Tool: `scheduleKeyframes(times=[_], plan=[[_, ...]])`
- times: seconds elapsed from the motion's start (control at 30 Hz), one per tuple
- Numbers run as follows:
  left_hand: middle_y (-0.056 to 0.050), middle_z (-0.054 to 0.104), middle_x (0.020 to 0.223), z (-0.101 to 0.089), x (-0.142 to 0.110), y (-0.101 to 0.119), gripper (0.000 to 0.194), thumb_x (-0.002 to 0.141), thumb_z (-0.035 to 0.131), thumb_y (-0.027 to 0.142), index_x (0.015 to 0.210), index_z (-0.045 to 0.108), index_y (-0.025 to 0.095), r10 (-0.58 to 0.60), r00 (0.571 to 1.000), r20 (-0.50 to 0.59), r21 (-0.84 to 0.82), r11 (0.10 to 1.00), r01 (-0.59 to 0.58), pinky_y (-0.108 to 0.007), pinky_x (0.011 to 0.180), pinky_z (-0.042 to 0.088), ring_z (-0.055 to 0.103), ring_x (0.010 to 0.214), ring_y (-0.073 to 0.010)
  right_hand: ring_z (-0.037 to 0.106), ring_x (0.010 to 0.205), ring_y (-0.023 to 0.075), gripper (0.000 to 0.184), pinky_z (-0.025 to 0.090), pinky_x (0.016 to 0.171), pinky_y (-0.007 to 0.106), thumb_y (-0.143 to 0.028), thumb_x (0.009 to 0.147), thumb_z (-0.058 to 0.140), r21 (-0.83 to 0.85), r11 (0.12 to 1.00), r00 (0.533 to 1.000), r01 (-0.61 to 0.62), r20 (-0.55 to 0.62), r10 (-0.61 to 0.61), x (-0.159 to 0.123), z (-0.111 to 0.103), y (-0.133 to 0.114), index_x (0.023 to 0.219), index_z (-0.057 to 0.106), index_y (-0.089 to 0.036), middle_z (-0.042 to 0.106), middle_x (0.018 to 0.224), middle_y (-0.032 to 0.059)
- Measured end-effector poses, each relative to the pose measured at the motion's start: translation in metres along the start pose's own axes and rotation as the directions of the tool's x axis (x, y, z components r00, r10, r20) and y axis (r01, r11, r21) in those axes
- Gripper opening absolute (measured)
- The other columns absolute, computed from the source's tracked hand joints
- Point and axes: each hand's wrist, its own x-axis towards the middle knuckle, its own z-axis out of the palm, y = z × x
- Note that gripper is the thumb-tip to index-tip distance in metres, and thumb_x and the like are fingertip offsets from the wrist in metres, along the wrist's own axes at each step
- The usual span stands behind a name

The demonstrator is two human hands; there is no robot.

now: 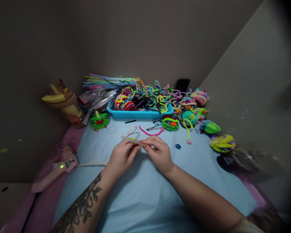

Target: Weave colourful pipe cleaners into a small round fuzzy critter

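Note:
My left hand is closed around a pale translucent stick, which looks like a glue stick. It lies at a slant across the top of the fingers. My right hand pinches at the stick's right end, its fingertips touching those of the left. A bit of yellow-green shows behind the stick, mostly hidden. Just beyond the hands are a loop of pale cord, a bright pink pipe cleaner and metal tweezers or scissors. A small blue eye-like piece rests right of my right hand.
A blue tray heaped with pipe cleaners stands at the back. Green fuzzy figures and a yellow one lie around it. At left are a lidded cup and a pink corded device with a green light. Walls close off the back and right.

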Motion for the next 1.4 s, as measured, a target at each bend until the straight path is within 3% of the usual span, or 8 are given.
scheduleKeyframes(times=[0.17, 0.3, 0.47, 0.8, 0.97, 1.17, 1.4], plan=[[-0.006, 0.071, 0.087, -0.002, 0.003, 0.006, 0.015, 0.085, 0.054, 0.02, 0.09, 0.067, 0.015, -0.106, 0.994, 0.031, -0.002, 0.994, 0.106, -0.026, 0.075, 0.05, 0.065, 0.081, -0.0165, 0.059, 0.075, 0.0154, 0.011, 0.049, 0.067, 0.029, -0.016, 0.086, 0.056, -0.11, 0.994, 1.0, 0.021, 0.017, -0.019, 0.0, -0.002, 0.0, 0.089, 0.065, -0.021, 0.064, 0.078, 0.0024], [-0.005, 0.073, 0.088, -0.002, 0.005, 0.007, 0.016, 0.085, 0.055, 0.02, 0.089, 0.069, 0.016, -0.218, 0.974, 0.058, -0.106, 0.969, 0.223, -0.025, 0.077, 0.049, 0.066, 0.083, -0.0162, 0.058, 0.082, 0.0177, 0.012, 0.05, 0.074, 0.032, -0.014, 0.087, 0.053, -0.221, 0.965, 0.989, 0.138, 0.076, -0.124, -0.001, -0.002, 0.004, 0.093, 0.061, -0.021, 0.063, 0.082, 0.0042], [-0.005, 0.073, 0.088, 0.0, 0.007, 0.009, 0.016, 0.084, 0.055, 0.019, 0.087, 0.071, 0.016, -0.276, 0.957, 0.094, -0.247, 0.924, 0.291, -0.025, 0.078, 0.049, 0.066, 0.084, -0.016, 0.059, 0.083, 0.0184, 0.011, 0.05, 0.075, 0.034, -0.015, 0.086, 0.054, -0.293, 0.944, 0.988, 0.153, 0.056, -0.143, -0.001, 0.0, 0.006, 0.092, 0.06, -0.022, 0.063, 0.083, 0.0045], [-0.004, 0.071, 0.079, 0.003, 0.006, 0.011, 0.011, 0.08, 0.06, 0.02, 0.08, 0.07, 0.015, -0.29, 0.957, 0.022, -0.316, 0.906, 0.282, -0.022, 0.068, 0.05, 0.065, 0.074, -0.0138, 0.057, 0.074, 0.016, 0.011, 0.048, 0.068, 0.03, -0.011, 0.08, 0.061, -0.243, 0.959, 0.987, 0.146, -0.035, -0.159, -0.003, 0.004, 0.002, 0.078, 0.057, -0.021, 0.057, 0.074, 0.001], [-0.004, 0.07, 0.078, 0.003, 0.003, 0.01, 0.011, 0.08, 0.059, 0.019, 0.081, 0.069, 0.015, -0.272, 0.962, -0.013, -0.294, 0.921, 0.256, -0.022, 0.066, 0.051, 0.065, 0.073, -0.0141, 0.057, 0.075, 0.0162, 0.011, 0.049, 0.069, 0.031, -0.01, 0.08, 0.059, -0.181, 0.972, 0.987, 0.151, -0.035, -0.159, -0.002, 0.003, -0.002, 0.081, 0.058, -0.022, 0.058, 0.074, 0.001], [-0.005, 0.071, 0.083, 0.0, 0.004, 0.01, 0.013, 0.083, 0.056, 0.02, 0.086, 0.067, 0.016, -0.199, 0.98, -0.018, -0.254, 0.949, 0.188, -0.026, 0.072, 0.052, 0.066, 0.078, -0.0156, 0.059, 0.081, 0.0171, 0.013, 0.051, 0.07, 0.031, -0.016, 0.083, 0.058, -0.102, 0.993, 0.998, 0.067, 0.022, -0.065, 0.001, -0.001, -0.003, 0.094, 0.063, -0.021, 0.063, 0.085, 0.0049], [-0.006, 0.072, 0.089, 0.003, 0.001, 0.006, 0.013, 0.083, 0.057, 0.022, 0.088, 0.069, 0.017, -0.188, 0.98, -0.062, -0.202, 0.964, 0.172, -0.028, 0.081, 0.051, 0.067, 0.086, -0.0171, 0.06, 0.076, 0.0164, 0.012, 0.05, 0.07, 0.032, -0.016, 0.086, 0.054, -0.124, 0.988, 0.996, 0.089, 0.024, -0.086, 0.001, 0.0, -0.001, 0.088, 0.064, -0.021, 0.065, 0.078, 0.0033]])
